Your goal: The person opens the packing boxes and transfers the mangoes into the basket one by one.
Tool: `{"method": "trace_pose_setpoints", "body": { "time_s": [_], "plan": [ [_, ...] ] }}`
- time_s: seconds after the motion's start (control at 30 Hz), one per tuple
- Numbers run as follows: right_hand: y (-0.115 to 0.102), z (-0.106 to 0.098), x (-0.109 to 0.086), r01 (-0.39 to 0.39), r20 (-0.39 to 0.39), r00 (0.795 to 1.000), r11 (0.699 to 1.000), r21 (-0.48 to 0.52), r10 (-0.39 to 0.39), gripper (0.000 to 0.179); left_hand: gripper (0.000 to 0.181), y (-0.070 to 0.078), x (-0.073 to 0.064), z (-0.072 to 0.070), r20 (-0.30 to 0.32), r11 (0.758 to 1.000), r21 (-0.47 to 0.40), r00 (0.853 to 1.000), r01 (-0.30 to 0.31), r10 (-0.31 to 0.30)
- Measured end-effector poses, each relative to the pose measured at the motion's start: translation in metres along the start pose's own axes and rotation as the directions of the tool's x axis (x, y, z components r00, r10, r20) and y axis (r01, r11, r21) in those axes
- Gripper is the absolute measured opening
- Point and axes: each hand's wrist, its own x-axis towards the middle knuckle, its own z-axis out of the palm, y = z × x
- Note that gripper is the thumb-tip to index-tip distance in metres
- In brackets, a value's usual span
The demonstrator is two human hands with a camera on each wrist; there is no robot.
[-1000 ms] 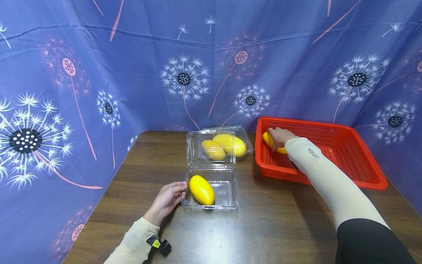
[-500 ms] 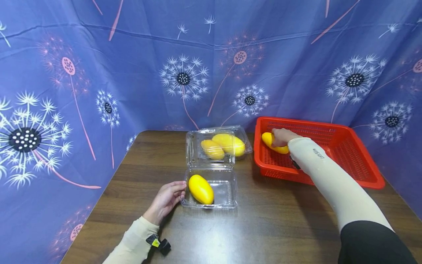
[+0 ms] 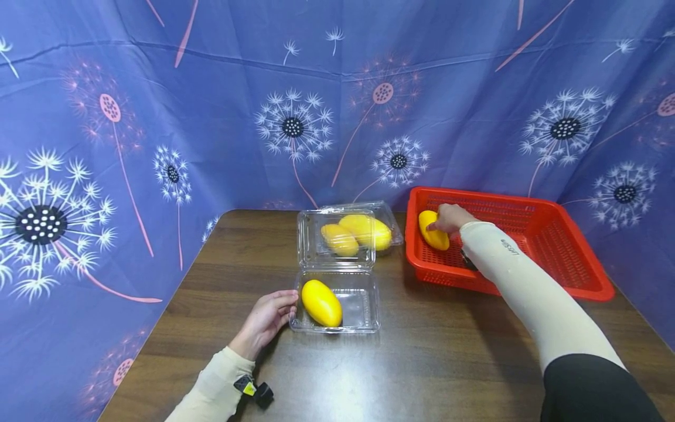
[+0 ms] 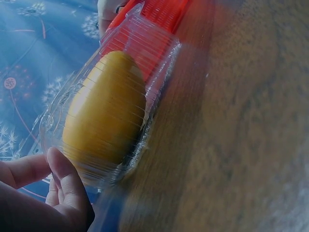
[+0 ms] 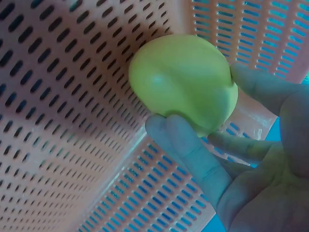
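Observation:
My left hand (image 3: 270,319) pinches the left rim of an open clear plastic clamshell box (image 3: 361,302), thumb and fingers at its edge in the left wrist view. A yellow mango (image 3: 321,303) lies in the left half of that box. Inside the red basket (image 3: 590,258), my right hand (image 3: 454,219) holds another yellow mango (image 3: 432,231) near the left end. The right wrist view shows thumb and fingers (image 5: 195,154) around this mango (image 5: 181,79), beside the slotted basket wall.
Behind the raised clear lid (image 3: 337,220), a second clear box (image 3: 396,225) contains two yellow mangoes (image 3: 364,227). A blue curtain with dandelion prints (image 3: 295,64) hangs behind the brown wooden table (image 3: 422,363).
In the basket, the mango has turned from slanting under my right hand to pointing more toward the front. My right hand has shifted slightly; my left hand stays at the box.

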Motion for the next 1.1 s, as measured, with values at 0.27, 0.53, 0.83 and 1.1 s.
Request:
{"method": "trace_pose_setpoints", "body": {
  "time_s": [0.27,0.53,0.83,1.1],
  "plan": [
    [-0.006,0.003,0.002,-0.047,0.031,0.998,0.998,0.044,0.046,0.045,0.015,-0.001,-0.001,0.001,-0.007,1.0,0.004,1.0,0.014,-0.014],
    [-0.009,0.001,-0.002,-0.041,-0.005,0.999,0.999,-0.02,0.041,0.05,0.02,0.001,-0.002,0.001,0.006,1.0,0.003,1.0,0.005,-0.005],
    [-0.01,-0.002,-0.004,0.013,-0.036,0.999,0.992,-0.128,-0.018,0.051,0.014,0.001,-0.001,0.001,0.009,1.0,0.0,1.0,0.006,-0.006],
    [-0.009,-0.008,-0.006,0.051,-0.052,0.997,0.988,-0.147,-0.059,0.052,0.012,0.001,-0.001,0.0,0.009,1.0,-0.007,1.0,0.007,-0.007]
  ]
}}
